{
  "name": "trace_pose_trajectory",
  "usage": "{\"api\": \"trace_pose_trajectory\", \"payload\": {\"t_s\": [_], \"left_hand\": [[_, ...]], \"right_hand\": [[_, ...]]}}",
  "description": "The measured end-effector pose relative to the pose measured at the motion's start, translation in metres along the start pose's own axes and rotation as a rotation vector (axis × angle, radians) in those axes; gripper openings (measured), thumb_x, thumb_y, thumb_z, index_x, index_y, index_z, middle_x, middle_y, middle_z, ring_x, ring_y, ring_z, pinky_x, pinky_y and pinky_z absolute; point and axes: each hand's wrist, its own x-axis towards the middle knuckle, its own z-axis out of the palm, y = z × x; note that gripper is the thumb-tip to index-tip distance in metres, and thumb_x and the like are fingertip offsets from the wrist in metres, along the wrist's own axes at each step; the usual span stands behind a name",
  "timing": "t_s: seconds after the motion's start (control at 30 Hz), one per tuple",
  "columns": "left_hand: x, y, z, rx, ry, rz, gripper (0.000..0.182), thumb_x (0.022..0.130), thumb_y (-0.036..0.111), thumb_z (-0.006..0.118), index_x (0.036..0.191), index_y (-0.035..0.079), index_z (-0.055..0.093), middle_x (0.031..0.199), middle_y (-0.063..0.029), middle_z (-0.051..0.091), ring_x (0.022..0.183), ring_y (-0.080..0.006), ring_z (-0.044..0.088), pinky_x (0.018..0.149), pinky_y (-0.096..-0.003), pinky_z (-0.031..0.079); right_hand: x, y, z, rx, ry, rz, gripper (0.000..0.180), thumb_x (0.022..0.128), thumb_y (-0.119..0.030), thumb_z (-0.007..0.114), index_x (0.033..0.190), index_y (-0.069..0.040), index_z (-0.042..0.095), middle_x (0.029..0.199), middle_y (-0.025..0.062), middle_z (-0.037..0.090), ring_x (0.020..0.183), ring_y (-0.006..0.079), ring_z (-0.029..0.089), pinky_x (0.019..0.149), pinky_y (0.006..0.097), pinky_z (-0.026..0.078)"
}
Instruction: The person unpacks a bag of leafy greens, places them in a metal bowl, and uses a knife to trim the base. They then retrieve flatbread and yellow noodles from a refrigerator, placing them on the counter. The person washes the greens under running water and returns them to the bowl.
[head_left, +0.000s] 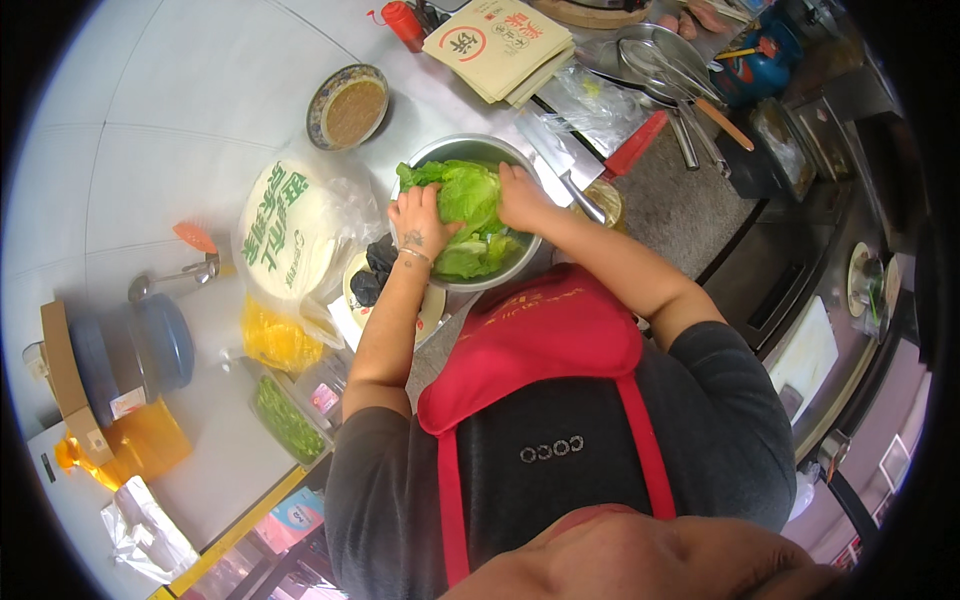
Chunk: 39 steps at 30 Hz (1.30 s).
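Observation:
Bright green lettuce leaves (469, 196) fill a round stainless steel basin (529, 259) in front of my red apron. My left hand (420, 216) holds the leaves from the left side, its thumb spread toward the middle. On the right, my right hand (525, 199) grips the edge of a leaf, with its fingertips partly hidden in the greens. Just right of the basin lies a kitchen knife (581, 196), its blade pointing away from me. A plate (431, 307) with a black plastic bag (366, 289) on it stands by my left forearm.
A patterned bowl of brown sauce (356, 112) stands beyond the basin. Round flatbread wrappers in a printed plastic bag (289, 232) lie left. Stacked paper bags (495, 45) and a metal pan (600, 56) are at the back. A tub of chopped greens (289, 420) sits near left.

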Motion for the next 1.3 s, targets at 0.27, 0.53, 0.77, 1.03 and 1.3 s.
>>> {"api": "trace_pose_trajectory", "payload": {"t_s": [0.27, 0.53, 0.77, 1.03, 1.3], "left_hand": [[-0.01, -0.022, 0.007, -0.098, 0.033, -0.099, 0.077, 0.05, 0.035, 0.089, 0.118, 0.015, 0.057, 0.107, -0.008, 0.054, 0.107, -0.0293, 0.048, 0.094, -0.0433, 0.032], [-0.023, -0.021, -0.001, -0.189, 0.147, -0.113, 0.095, 0.047, 0.033, 0.09, 0.13, 0.015, 0.048, 0.13, -0.0093, 0.044, 0.118, -0.0314, 0.042, 0.1, -0.0457, 0.029], [-0.019, -0.001, -0.034, -0.127, -0.073, -0.079, 0.132, 0.043, 0.036, 0.092, 0.15, 0.018, 0.016, 0.149, -0.012, 0.025, 0.134, -0.035, 0.028, 0.107, -0.0506, 0.024], [-0.013, 0.008, 0.001, -0.561, 0.061, -0.104, 0.113, 0.049, 0.024, 0.089, 0.143, 0.015, 0.027, 0.142, -0.0151, 0.036, 0.133, -0.0354, 0.034, 0.11, -0.0481, 0.025], [0.02, -0.037, -0.016, -0.821, -0.192, 0.086, 0.094, 0.059, 0.011, 0.084, 0.138, 0.009, 0.033, 0.119, -0.0089, 0.053, 0.11, -0.0188, 0.052, 0.098, -0.0319, 0.043]], "right_hand": [[0.034, 0.008, -0.004, 0.375, -0.245, 0.013, 0.067, 0.071, -0.022, 0.077, 0.13, -0.004, 0.051, 0.119, 0.0205, 0.059, 0.111, 0.034, 0.057, 0.092, 0.0363, 0.046], [0.002, -0.011, -0.026, 0.03, -0.045, -0.397, 0.052, 0.079, -0.023, 0.068, 0.124, -0.004, 0.05, 0.106, 0.0183, 0.054, 0.098, 0.0382, 0.056, 0.085, 0.0431, 0.047], [-0.01, -0.03, -0.031, 0.092, 0.01, -0.33, 0.049, 0.08, -0.02, 0.066, 0.124, -0.005, 0.048, 0.108, 0.018, 0.054, 0.097, 0.0367, 0.056, 0.08, 0.0423, 0.047], [-0.027, -0.071, -0.023, 0.288, -0.007, -0.21, 0.059, 0.075, -0.032, 0.076, 0.119, -0.002, 0.051, 0.102, 0.0155, 0.059, 0.09, 0.0318, 0.06, 0.076, 0.0405, 0.048], [-0.045, 0.057, -0.036, -0.355, 0.079, 0.299, 0.07, 0.08, -0.018, 0.062, 0.142, -0.009, 0.032, 0.12, 0.0239, 0.046, 0.105, 0.0406, 0.053, 0.092, 0.0453, 0.045]]}}
